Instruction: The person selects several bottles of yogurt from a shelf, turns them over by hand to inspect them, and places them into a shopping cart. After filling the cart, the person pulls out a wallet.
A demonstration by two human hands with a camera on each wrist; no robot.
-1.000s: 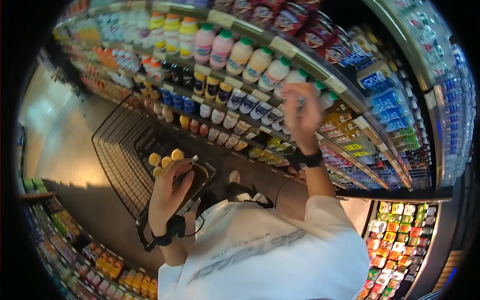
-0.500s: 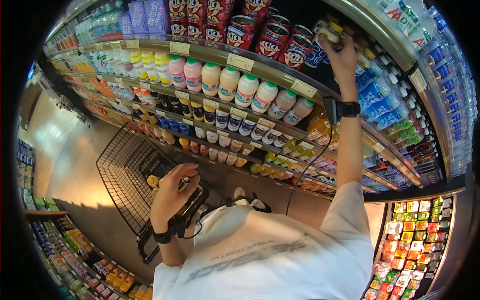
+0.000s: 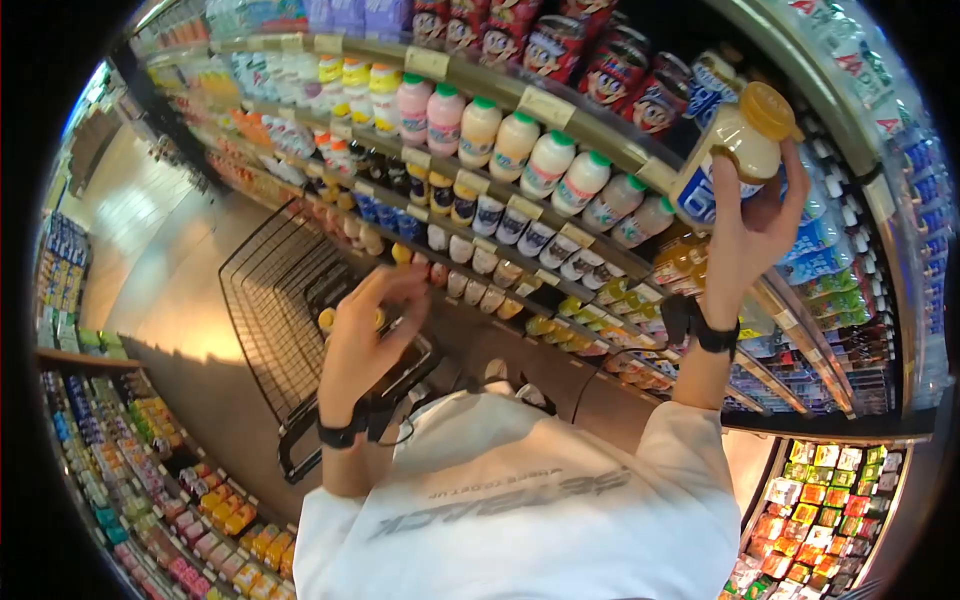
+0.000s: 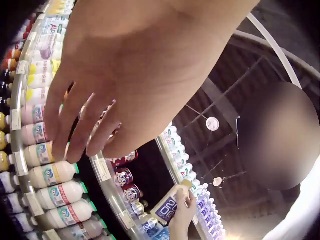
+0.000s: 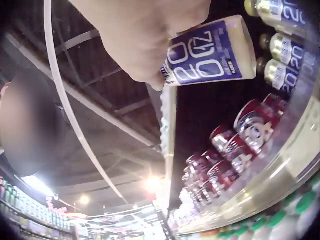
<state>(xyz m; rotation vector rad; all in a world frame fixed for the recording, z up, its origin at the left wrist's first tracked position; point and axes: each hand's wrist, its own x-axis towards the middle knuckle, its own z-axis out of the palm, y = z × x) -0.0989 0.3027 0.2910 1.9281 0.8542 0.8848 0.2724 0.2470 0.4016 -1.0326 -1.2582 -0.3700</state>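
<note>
In the head view my right hand (image 3: 752, 225) grips a pale bottle (image 3: 740, 145) with a yellow cap and a blue label, tilted in front of the upper shelf. Its blue label (image 5: 210, 55) shows large in the right wrist view, beside my curled fingers. From the left wrist view the same bottle (image 4: 167, 205) appears small and far off. My left hand (image 3: 365, 335) hovers over the shopping cart (image 3: 262, 300) with fingers loosely bent, holding nothing. Partly behind that hand, yellow-capped bottles (image 3: 327, 319) lie in the cart.
Red cans (image 3: 610, 75) stand on the upper shelf, beside more blue-labelled bottles (image 5: 282, 75). Green-capped bottles (image 3: 550, 162) line the shelf below. Another stocked shelf (image 3: 150, 470) runs behind the cart at the left, and a lit snack display (image 3: 810, 510) stands at the lower right.
My right hand rose to the upper shelf, took hold of a yellow-capped bottle among the others there, and has drawn it out toward me. The left hand stays over the cart.
</note>
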